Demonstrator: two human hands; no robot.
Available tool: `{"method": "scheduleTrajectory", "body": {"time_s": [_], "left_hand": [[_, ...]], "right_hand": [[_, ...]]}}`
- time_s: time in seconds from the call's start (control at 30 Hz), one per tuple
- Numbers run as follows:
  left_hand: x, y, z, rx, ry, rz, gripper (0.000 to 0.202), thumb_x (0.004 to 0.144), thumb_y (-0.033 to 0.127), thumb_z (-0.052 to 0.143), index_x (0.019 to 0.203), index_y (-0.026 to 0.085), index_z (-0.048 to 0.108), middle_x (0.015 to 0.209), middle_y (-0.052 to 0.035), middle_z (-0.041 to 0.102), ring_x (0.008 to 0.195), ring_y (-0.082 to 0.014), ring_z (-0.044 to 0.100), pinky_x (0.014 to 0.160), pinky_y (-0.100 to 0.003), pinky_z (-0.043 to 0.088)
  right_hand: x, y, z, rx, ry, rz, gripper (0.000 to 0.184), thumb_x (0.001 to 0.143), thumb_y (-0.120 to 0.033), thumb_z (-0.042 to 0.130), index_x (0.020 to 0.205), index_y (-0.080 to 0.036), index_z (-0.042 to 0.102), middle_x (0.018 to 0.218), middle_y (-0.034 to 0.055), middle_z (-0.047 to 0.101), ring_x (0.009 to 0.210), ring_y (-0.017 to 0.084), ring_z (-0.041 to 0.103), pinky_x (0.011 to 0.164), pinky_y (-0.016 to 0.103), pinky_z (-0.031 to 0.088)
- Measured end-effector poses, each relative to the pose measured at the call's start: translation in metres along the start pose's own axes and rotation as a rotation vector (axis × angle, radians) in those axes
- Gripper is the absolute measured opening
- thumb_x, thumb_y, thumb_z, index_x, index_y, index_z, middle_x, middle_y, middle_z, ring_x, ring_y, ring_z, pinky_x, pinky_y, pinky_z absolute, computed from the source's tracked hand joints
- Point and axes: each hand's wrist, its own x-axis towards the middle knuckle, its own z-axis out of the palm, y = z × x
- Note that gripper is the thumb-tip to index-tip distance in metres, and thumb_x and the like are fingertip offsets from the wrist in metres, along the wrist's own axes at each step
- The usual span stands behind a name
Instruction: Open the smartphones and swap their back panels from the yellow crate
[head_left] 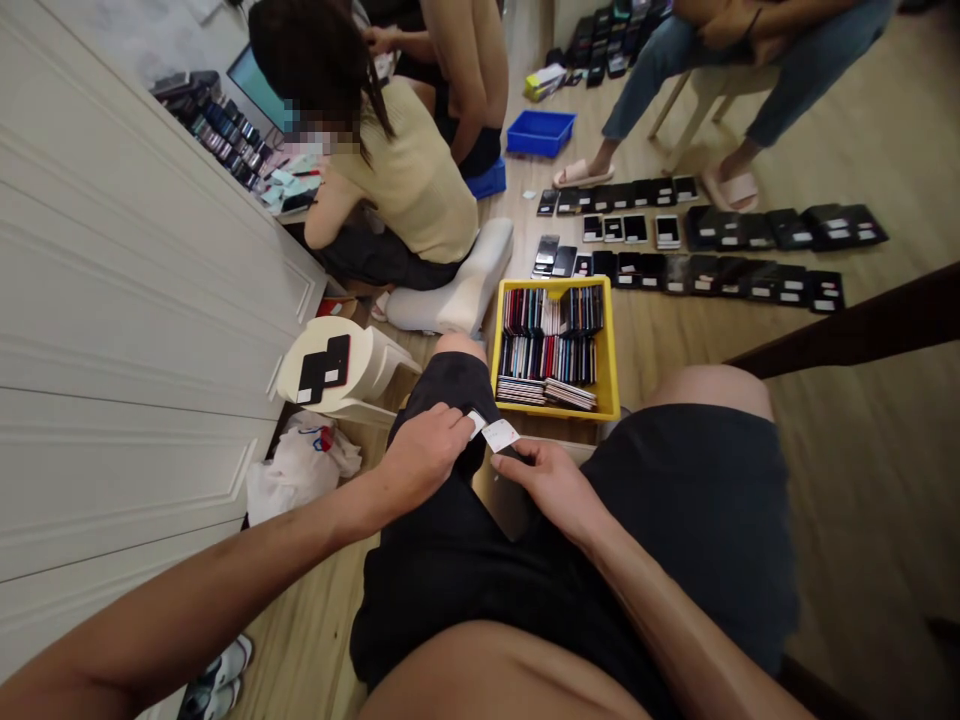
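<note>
My left hand [426,452] is closed, its thumb and fingertips pinching a small white piece [476,425], perhaps paper or a sticker. Close beside it, my right hand [559,488] is closed at the upper end of a dark, shiny phone [504,502], thumb across the near side. The phone leans between my thighs over my black shorts. A white label [500,435] with faint print lies at the right fingertips, over the phone's upper end; whether it is stuck on or pinched, I cannot tell. The two white pieces nearly meet.
Past my knees stands a yellow crate [613,360] packed with phones on edge. Two dark phones [324,370] lie on a white stool [294,368] at left. Rows of phones [705,270] cover the floor ahead. A blue bin [541,133] and seated people are beyond.
</note>
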Motion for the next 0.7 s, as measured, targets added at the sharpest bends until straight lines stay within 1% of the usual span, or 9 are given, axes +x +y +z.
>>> {"method": "scheduleTrajectory", "body": {"time_s": [0.1, 0.2, 0.3, 0.4, 0.5, 0.6, 0.63, 0.7], "left_hand": [[-0.005, 0.0, 0.001, -0.022, 0.022, -0.007, 0.02, 0.105, 0.019, 0.044, 0.097, 0.017, 0.062, 0.089, -0.005, 0.062, 0.085, -0.0225, 0.055, 0.075, -0.035, 0.044], [-0.006, -0.001, -0.003, 0.025, 0.042, 0.051, 0.013, 0.102, 0.022, 0.051, 0.1, 0.017, 0.063, 0.089, -0.0047, 0.061, 0.084, -0.0235, 0.054, 0.075, -0.036, 0.044], [-0.005, -0.001, -0.009, 0.118, 0.068, 0.151, 0.009, 0.1, 0.017, 0.053, 0.097, 0.016, 0.062, 0.088, -0.0058, 0.06, 0.083, -0.0244, 0.053, 0.078, -0.039, 0.044], [-0.003, 0.002, -0.013, 0.159, 0.048, 0.21, 0.009, 0.097, 0.01, 0.053, 0.095, 0.014, 0.061, 0.087, -0.0071, 0.059, 0.081, -0.0245, 0.052, 0.075, -0.039, 0.044], [-0.001, 0.003, -0.011, 0.168, 0.031, 0.224, 0.007, 0.096, 0.011, 0.054, 0.097, 0.013, 0.061, 0.089, -0.0083, 0.059, 0.082, -0.0255, 0.052, 0.072, -0.04, 0.045], [-0.001, 0.001, -0.005, 0.166, 0.033, 0.232, 0.008, 0.096, 0.011, 0.053, 0.095, 0.013, 0.061, 0.089, -0.009, 0.059, 0.082, -0.0262, 0.052, 0.072, -0.04, 0.046], [-0.002, -0.001, -0.003, 0.16, 0.037, 0.224, 0.01, 0.096, 0.01, 0.052, 0.093, 0.013, 0.061, 0.088, -0.009, 0.059, 0.082, -0.0261, 0.052, 0.073, -0.04, 0.047], [-0.003, -0.004, 0.001, 0.124, 0.064, 0.159, 0.015, 0.096, 0.009, 0.049, 0.088, 0.015, 0.061, 0.085, -0.0083, 0.059, 0.081, -0.0253, 0.052, 0.074, -0.039, 0.047]], "right_hand": [[-0.002, -0.001, 0.0, 0.032, -0.019, 0.027, 0.032, 0.077, -0.046, 0.071, 0.085, -0.016, 0.076, 0.069, 0.001, 0.069, 0.069, 0.021, 0.06, 0.065, 0.03, 0.045], [-0.004, -0.003, 0.0, 0.042, -0.04, 0.035, 0.032, 0.078, -0.046, 0.07, 0.085, -0.016, 0.076, 0.07, 0.0009, 0.069, 0.068, 0.021, 0.06, 0.065, 0.03, 0.045], [-0.004, -0.004, 0.001, 0.003, -0.029, 0.031, 0.032, 0.078, -0.046, 0.069, 0.085, -0.016, 0.075, 0.072, 0.0003, 0.069, 0.068, 0.02, 0.059, 0.065, 0.029, 0.045], [-0.004, -0.001, 0.002, -0.022, -0.013, 0.036, 0.032, 0.077, -0.046, 0.069, 0.085, -0.016, 0.075, 0.071, -0.0003, 0.068, 0.066, 0.019, 0.058, 0.064, 0.029, 0.044], [-0.004, 0.002, 0.004, -0.014, -0.008, 0.039, 0.032, 0.078, -0.047, 0.068, 0.085, -0.017, 0.075, 0.069, -0.0005, 0.067, 0.064, 0.018, 0.057, 0.063, 0.028, 0.043], [-0.005, 0.001, 0.004, -0.01, -0.012, 0.036, 0.03, 0.079, -0.046, 0.068, 0.085, -0.017, 0.074, 0.069, -0.0005, 0.067, 0.064, 0.018, 0.056, 0.062, 0.028, 0.043], [-0.006, 0.0, 0.004, -0.011, -0.013, 0.036, 0.03, 0.079, -0.046, 0.068, 0.084, -0.017, 0.074, 0.069, -0.0006, 0.067, 0.064, 0.018, 0.056, 0.063, 0.028, 0.043], [-0.006, -0.002, 0.003, -0.012, -0.016, 0.042, 0.029, 0.079, -0.046, 0.068, 0.082, -0.017, 0.073, 0.068, -0.0006, 0.067, 0.065, 0.018, 0.057, 0.063, 0.028, 0.043]]}}
